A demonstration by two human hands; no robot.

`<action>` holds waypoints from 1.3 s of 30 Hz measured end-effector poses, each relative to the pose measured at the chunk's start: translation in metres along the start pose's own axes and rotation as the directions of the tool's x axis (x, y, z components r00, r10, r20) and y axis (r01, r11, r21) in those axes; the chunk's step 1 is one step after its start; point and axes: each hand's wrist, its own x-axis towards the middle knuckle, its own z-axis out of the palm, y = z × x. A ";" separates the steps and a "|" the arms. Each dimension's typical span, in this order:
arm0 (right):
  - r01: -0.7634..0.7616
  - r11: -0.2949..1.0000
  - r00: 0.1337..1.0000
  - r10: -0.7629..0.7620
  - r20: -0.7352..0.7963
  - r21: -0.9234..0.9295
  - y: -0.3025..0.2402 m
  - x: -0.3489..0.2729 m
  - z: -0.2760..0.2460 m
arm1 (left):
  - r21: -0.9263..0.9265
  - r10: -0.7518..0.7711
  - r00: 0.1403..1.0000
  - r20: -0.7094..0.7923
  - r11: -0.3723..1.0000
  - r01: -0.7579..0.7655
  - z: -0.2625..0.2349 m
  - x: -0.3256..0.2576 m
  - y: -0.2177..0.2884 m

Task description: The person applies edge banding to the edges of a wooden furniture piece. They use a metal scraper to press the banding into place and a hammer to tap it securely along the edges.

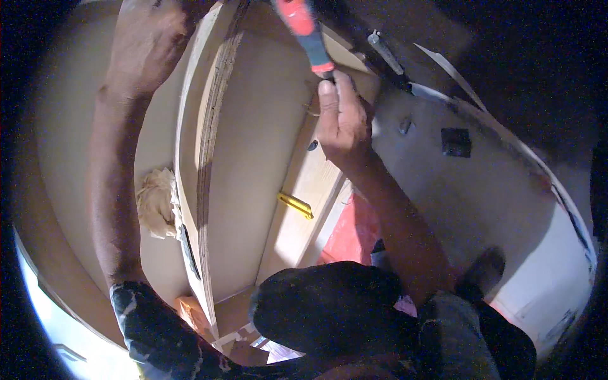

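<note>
My right hand [347,120] is closed at the upper middle, with thumb and fingers around the narrow end of a tool with a red-and-black handle [310,44]. The tool slants up to the left, and its other end runs out past the top edge. At the upper left, my left hand [152,31] lies by the top end of a plywood edge [210,114]; its fingers are mostly cut off or hidden. A yellow utility knife [296,206] rests on a pale wooden board [307,177] below my right hand.
Crumpled beige paper or cloth [157,202] sits left of the plywood edge, with a dark slim piece [189,253] beneath it. Red plastic sheeting [352,233] lies past the board. My dark-clothed knee [323,301] fills the lower middle. A dark square [456,142] marks the pale surface at right.
</note>
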 end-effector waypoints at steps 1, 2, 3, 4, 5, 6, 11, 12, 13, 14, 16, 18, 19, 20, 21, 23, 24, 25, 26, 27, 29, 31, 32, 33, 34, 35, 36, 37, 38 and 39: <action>0.022 1.000 0.999 -0.022 -0.041 0.010 -0.004 0.002 -0.002 | 0.068 0.021 1.000 0.002 0.997 -0.021 -0.001 -0.004 -0.016; 0.041 0.999 0.996 -0.038 -0.078 0.025 -0.007 0.001 -0.002 | 0.140 0.034 0.999 0.008 0.989 -0.035 -0.004 -0.009 -0.032; -0.052 0.997 0.994 0.057 -0.092 0.057 -0.007 -0.007 0.002 | -0.256 -0.173 0.983 -0.055 0.954 0.153 0.000 -0.015 -0.065; -0.064 0.995 0.996 0.068 -0.059 0.073 -0.010 -0.009 0.004 | -0.339 -0.260 0.965 -0.041 0.912 0.231 0.003 -0.017 -0.064; -0.071 0.994 0.997 0.074 -0.033 0.084 -0.012 -0.009 0.004 | -0.425 -0.338 0.941 -0.027 0.856 0.295 0.009 -0.010 -0.050; -0.080 0.992 0.997 0.081 -0.007 0.094 -0.013 -0.008 0.005 | -0.210 -0.293 0.956 -0.016 0.936 0.283 0.012 -0.011 -0.029; -0.088 0.995 0.996 0.088 0.016 0.042 -0.002 -0.011 0.023 | 0.417 0.069 0.996 -0.059 0.908 -0.038 0.018 -0.009 -0.022; -0.094 0.992 0.996 0.094 0.008 0.082 -0.004 -0.013 0.020 | 0.476 0.080 0.986 -0.147 0.879 0.000 0.032 -0.012 -0.013; -0.100 0.988 0.995 0.101 -0.008 0.115 -0.004 -0.015 0.014 | 0.515 0.083 0.988 -0.132 0.857 -0.003 0.033 -0.012 -0.007; -0.106 0.982 0.994 0.110 -0.019 0.154 -0.005 -0.015 0.012 | 0.558 0.082 0.990 -0.115 0.830 -0.004 0.031 -0.014 -0.001; -0.079 0.992 0.997 0.080 0.001 0.101 -0.004 -0.009 0.013 | 0.547 0.013 1.000 0.019 0.837 -0.022 0.008 -0.011 0.003; -0.034 0.999 0.996 0.037 0.085 -0.043 0.006 0.001 0.025 | 0.380 -0.103 0.994 -0.043 0.918 0.112 0.013 -0.013 0.010; 0.054 0.996 0.999 -0.054 -0.002 -0.070 0.006 0.001 0.032 | 0.286 -0.161 0.983 -0.084 0.941 0.178 0.016 -0.012 0.009; -0.019 1.000 1.000 0.019 -0.016 0.011 0.004 -0.003 0.031 | 0.184 -0.223 0.968 -0.119 0.953 0.242 0.019 -0.012 0.008; -0.090 0.992 0.995 0.092 -0.024 0.093 -0.003 -0.011 0.026 | 0.125 -0.266 0.956 -0.122 0.952 0.280 0.019 -0.010 0.002; -0.132 0.974 0.990 0.140 -0.031 0.183 -0.016 -0.015 0.018 | 0.257 -0.190 0.981 -0.040 0.947 0.193 0.014 -0.010 -0.016; -0.146 0.984 0.989 0.145 0.023 0.102 -0.013 -0.013 0.019 | 0.430 -0.078 0.995 0.058 0.902 0.046 0.004 -0.011 -0.032; -0.152 0.988 0.986 0.150 0.072 0.016 -0.006 -0.005 0.021 | 0.483 -0.026 0.997 0.072 0.875 -0.012 0.005 -0.009 -0.029; -0.156 0.986 0.979 0.163 0.125 -0.063 -0.001 0.001 0.024 | 0.540 0.017 0.996 0.091 0.840 -0.064 0.005 -0.006 -0.019; -0.070 0.998 0.997 0.069 0.033 0.002 0.011 -0.004 0.033 | 0.502 0.010 1.000 0.011 0.865 -0.014 0.014 -0.010 -0.002; -0.131 0.984 0.991 0.133 -0.007 0.119 -0.008 -0.020 0.023 | 0.384 -0.062 0.992 -0.111 0.918 0.101 0.020 -0.015 0.005; -0.137 0.972 0.987 0.150 -0.057 0.188 -0.013 -0.026 0.016 | 0.396 -0.060 0.992 -0.107 0.913 0.098 0.020 -0.015 -0.006; -0.112 0.973 0.988 0.132 -0.085 0.201 -0.011 -0.026 0.014 | 0.489 -0.002 0.998 -0.068 0.871 0.035 0.017 -0.013 -0.010; -0.158 0.957 0.979 0.183 -0.086 0.243 -0.013 -0.025 0.012 | 0.714 0.120 0.989 0.089 0.685 -0.147 0.005 -0.010 -0.015; -0.207 0.934 0.968 0.238 -0.077 0.290 -0.015 -0.024 0.010 | 0.719 0.096 0.990 0.099 0.681 -0.138 0.004 -0.009 -0.014; -0.184 0.933 0.973 0.218 -0.078 0.310 -0.017 -0.020 0.008 | 0.726 0.072 0.991 0.108 0.676 -0.129 0.003 -0.007 -0.011; -0.155 0.944 0.975 0.193 -0.109 0.291 -0.017 -0.022 0.008 | 0.518 -0.081 0.996 -0.023 0.851 0.081 0.011 -0.008 -0.008; -0.126 0.954 0.976 0.168 -0.139 0.272 -0.016 -0.026 0.009 | 0.364 -0.164 0.984 -0.074 0.914 0.179 0.017 -0.008 -0.003; -0.121 0.940 0.977 0.169 -0.130 0.319 -0.024 -0.023 0.006 | 0.194 -0.246 0.961 -0.126 0.944 0.267 0.022 -0.008 0.001; -0.116 0.924 0.978 0.170 -0.120 0.364 -0.032 -0.020 0.002 | 0.140 -0.232 0.962 -0.146 0.958 0.252 0.024 -0.009 0.005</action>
